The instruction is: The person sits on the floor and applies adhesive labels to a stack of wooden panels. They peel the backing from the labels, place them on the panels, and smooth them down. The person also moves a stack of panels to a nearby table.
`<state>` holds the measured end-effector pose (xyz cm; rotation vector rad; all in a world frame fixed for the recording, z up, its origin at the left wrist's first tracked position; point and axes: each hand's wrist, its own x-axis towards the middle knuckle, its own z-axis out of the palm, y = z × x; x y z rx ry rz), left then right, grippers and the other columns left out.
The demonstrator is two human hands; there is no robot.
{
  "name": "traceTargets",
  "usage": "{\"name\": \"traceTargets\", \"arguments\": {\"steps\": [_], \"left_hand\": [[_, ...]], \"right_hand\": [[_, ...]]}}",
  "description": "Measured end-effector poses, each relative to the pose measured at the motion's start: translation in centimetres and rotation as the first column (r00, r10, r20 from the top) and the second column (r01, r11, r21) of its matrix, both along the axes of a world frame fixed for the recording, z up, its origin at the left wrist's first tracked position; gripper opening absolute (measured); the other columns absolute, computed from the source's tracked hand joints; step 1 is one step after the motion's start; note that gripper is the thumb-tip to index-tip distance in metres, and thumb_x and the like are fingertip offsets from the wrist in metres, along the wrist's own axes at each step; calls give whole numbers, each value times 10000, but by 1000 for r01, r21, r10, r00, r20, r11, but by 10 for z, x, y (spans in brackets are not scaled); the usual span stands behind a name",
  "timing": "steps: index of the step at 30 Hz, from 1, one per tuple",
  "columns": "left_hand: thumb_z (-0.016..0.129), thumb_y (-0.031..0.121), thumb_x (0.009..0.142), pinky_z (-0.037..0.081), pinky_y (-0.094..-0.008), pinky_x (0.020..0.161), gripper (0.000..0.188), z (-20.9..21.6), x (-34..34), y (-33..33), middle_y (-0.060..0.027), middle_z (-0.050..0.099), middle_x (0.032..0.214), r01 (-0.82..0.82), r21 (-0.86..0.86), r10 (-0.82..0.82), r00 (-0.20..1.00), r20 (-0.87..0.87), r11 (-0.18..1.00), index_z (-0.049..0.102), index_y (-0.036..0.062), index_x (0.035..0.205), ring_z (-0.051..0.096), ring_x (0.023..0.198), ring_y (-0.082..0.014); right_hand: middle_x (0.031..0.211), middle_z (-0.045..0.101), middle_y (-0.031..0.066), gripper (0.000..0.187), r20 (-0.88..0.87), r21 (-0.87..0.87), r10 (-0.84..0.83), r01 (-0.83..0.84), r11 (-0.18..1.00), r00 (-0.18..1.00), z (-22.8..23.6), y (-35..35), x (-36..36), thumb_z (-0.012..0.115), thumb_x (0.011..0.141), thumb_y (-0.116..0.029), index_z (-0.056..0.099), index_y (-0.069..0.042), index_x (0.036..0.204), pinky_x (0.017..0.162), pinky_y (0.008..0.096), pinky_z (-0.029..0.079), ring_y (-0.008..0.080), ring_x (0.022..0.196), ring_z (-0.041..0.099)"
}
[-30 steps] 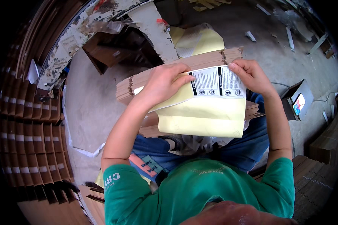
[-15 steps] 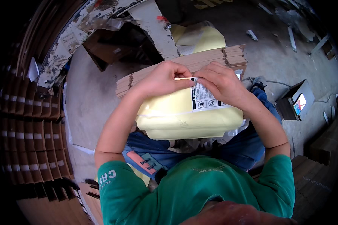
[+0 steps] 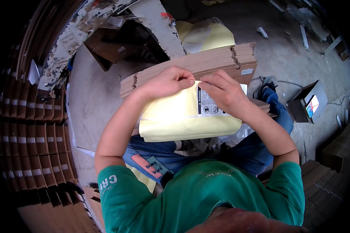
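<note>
Across my lap lies a yellow label sheet (image 3: 169, 106), its near part folded down in layers. A white warning label (image 3: 209, 105) with a black band and small pictograms is on its right half. My left hand (image 3: 169, 81) is closed in a pinch at the sheet's far edge, near the middle. Right beside it, my right hand (image 3: 226, 91) pinches the same edge at the label's upper left corner, and its fingers cover part of the label. The fingertips of both hands almost meet. Whether the label's corner is lifted off cannot be made out.
Just beyond the hands lies a stack of brown cardboard pieces (image 3: 206, 58). More yellow sheeting (image 3: 208, 37) is behind it. To the right, a lit phone (image 3: 312, 106) leans in a dark box (image 3: 299, 101). Partitioned brown cardboard (image 3: 35, 143) fills the left side.
My left thumb has drawn back from the label into a pinch at the sheet's edge. The sheet has shifted slightly, and more of the cardboard stack's right end shows.
</note>
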<state>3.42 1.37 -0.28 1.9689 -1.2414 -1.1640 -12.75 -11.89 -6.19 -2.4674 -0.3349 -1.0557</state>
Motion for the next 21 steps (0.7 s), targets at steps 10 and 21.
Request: {"name": "traceTargets", "arguments": {"steps": [10, 21], "left_hand": [[597, 231, 790, 434, -340, 546, 207, -8, 16, -20, -110, 596, 651, 322, 64, -259, 610, 749, 944, 612, 33, 732, 579, 607, -240], [671, 174, 652, 488, -376, 595, 111, -26, 5, -56, -88, 633, 719, 474, 421, -538, 138, 832, 773, 643, 89, 718, 630, 733, -259]], "right_hand": [[878, 565, 107, 250, 46, -109, 236, -230, 967, 971, 11, 20, -21, 615, 616, -54, 569, 16, 852, 732, 385, 457, 274, 804, 537], [769, 612, 5, 122, -555, 824, 162, 512, 243, 816, -157, -184, -56, 674, 741, -19, 593, -55, 825, 602, 208, 442, 68, 670, 552]]}}
